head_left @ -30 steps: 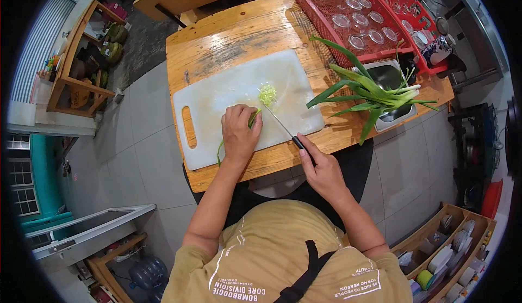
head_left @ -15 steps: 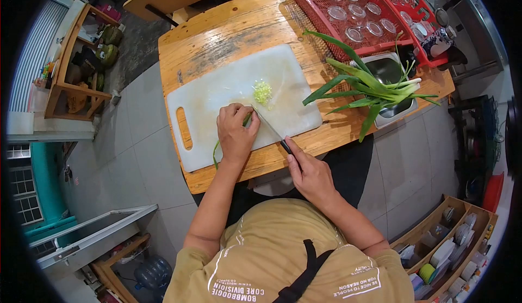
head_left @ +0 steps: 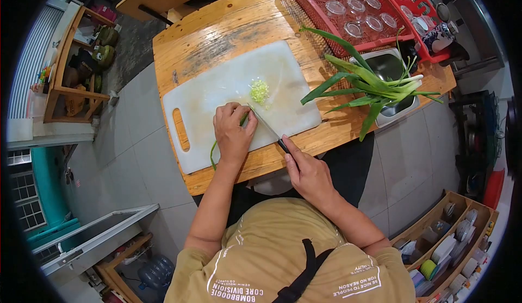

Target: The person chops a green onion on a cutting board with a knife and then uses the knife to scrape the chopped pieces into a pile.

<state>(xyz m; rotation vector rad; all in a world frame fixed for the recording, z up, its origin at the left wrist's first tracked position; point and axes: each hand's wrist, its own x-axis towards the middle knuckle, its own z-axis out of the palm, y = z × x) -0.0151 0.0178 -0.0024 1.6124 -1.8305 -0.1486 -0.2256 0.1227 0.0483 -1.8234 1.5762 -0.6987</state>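
Observation:
On a white cutting board (head_left: 212, 88) lies a small pile of chopped green onion (head_left: 259, 91). My left hand (head_left: 232, 129) is closed over a green onion stalk (head_left: 212, 153), whose thin end trails out below the palm toward the board's near edge. In my right hand (head_left: 310, 169) is a kitchen knife (head_left: 266, 125), gripped by its black handle. The blade slants up and left, its tip beside my left fingertips and just below the chopped pile. Whether the edge touches the stalk is hidden by my fingers.
A bunch of whole green onions (head_left: 375, 85) lies across a metal container (head_left: 399, 112) at the table's right. Behind it, a red crate (head_left: 318, 23) holds several upturned glasses. The wooden table (head_left: 217, 36) extends behind the board.
The view has shifted slightly. Both hands, the knife and the stalk keep nearly the same places relative to the board, and the chopped pile looks about the same.

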